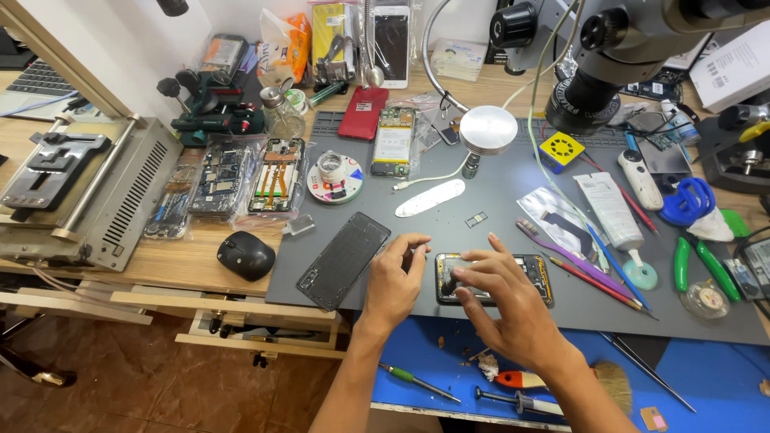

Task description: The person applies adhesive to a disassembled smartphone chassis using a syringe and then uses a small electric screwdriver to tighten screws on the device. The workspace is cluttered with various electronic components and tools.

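Note:
An opened phone body [536, 273] lies on the grey work mat [497, 200], its insides facing up. My right hand [505, 301] rests over its left half, thumb and fingers pinched on a small dark part or tool tip at the phone's left end. My left hand [395, 277] sits just left of the phone, fingers curled, fingertips close to its left edge; whether it holds something small I cannot tell. A black phone back panel [343, 259] lies to the left of that hand.
A microscope [609, 56] hangs over the mat's back right. Pliers, a tube, brushes and tweezers lie at the right; screwdrivers [417, 382] on the blue mat near me. A black mouse [246, 255], circuit boards and a metal machine [88, 192] stand at left.

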